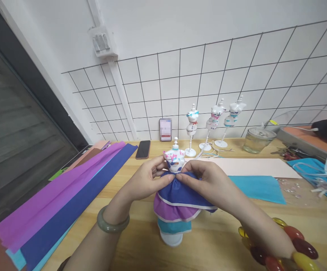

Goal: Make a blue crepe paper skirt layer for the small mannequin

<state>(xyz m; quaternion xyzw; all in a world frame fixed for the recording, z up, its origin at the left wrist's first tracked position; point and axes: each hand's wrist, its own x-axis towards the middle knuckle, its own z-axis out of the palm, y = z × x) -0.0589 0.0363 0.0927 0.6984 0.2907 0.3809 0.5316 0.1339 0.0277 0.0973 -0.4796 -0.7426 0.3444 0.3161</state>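
Observation:
A small white mannequin [176,158] with pink and blue marks on its chest stands upright on the table in front of me. Around its waist hangs a layered skirt [180,194], navy on top, then purple, then teal, with white edging on the tiers. My left hand [149,178] pinches the navy waistband at the left front, its other fingers behind the torso. From the right, my right hand [203,178] pinches the same waistband, thumb close to the left thumb. The round white base [171,239] shows below the hem.
Long purple cloth [59,192] and navy cloth [87,203] strips lie at the left. Several bare mannequins, one [192,124] nearest, stand behind. Two phones, one lying flat [143,149], sit at the back. A glass [258,141], teal cloth [258,188] and ribbons [325,182] are at right.

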